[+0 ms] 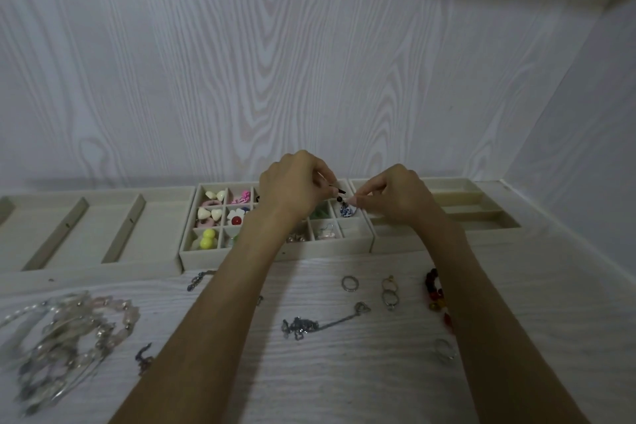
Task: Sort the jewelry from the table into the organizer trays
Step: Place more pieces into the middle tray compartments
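Note:
Both hands hover over the right side of the middle organizer tray (275,253), a beige grid of small compartments. My left hand (292,184) pinches the black hook end of a blue-and-white drop earring (345,211). My right hand (392,194) pinches the same earring by its pendant, over a compartment at the tray's right end. Other compartments hold heart-shaped pieces (210,213), a pink piece (241,197), a flower piece (235,217) and yellow beads (207,239).
A long-slot tray (79,227) lies left, a ring-slot tray (475,213) right. On the table: a pile of bracelets (69,330), a silver chain (309,323), rings (350,283), linked hoops (389,293), red beads (435,289), a clear ring (444,349).

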`<control>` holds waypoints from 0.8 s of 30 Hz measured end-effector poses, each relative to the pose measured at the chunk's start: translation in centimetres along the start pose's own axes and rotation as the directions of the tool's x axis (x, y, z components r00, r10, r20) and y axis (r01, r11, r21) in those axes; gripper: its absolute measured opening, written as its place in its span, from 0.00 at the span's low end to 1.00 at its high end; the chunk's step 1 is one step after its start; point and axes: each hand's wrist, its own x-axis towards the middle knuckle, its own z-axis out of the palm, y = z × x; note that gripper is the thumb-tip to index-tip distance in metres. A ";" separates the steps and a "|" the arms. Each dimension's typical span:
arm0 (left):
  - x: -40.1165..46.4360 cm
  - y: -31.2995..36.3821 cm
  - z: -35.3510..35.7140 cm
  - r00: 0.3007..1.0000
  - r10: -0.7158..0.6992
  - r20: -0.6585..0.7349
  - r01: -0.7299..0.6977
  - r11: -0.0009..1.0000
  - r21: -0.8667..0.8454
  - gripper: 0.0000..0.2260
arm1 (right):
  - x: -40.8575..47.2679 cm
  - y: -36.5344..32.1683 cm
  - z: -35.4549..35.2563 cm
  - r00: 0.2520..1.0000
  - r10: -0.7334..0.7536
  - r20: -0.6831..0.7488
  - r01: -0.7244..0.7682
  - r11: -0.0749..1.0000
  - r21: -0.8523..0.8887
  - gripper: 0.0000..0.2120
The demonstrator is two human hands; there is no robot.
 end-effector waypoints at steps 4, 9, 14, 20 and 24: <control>-0.1 -0.1 0.7 1.000 -0.016 -0.007 0.016 1.000 0.019 0.04 | 0.0 -0.5 0.7 0.999 0.000 0.037 0.004 0.994 -0.111 0.05; -0.1 -0.4 1.0 1.000 -0.019 0.013 0.019 0.999 0.047 0.05 | -0.3 -1.2 1.5 0.996 -0.008 -0.093 -0.009 0.983 -0.181 0.04; -0.1 -0.4 1.0 1.000 -0.019 0.011 0.019 0.999 0.045 0.04 | -0.2 -0.9 -0.2 0.998 0.009 -0.064 -0.016 0.994 -0.109 0.05; -0.1 0.1 1.6 1.000 0.004 0.015 -0.005 0.998 0.064 0.06 | -0.3 -1.6 -1.3 0.995 0.002 0.098 0.021 0.971 -0.237 0.14; 0.0 0.1 2.0 0.997 0.012 0.078 -0.020 0.995 0.100 0.06 | -0.4 -2.1 -0.7 0.981 0.053 0.188 0.018 0.935 -0.354 0.20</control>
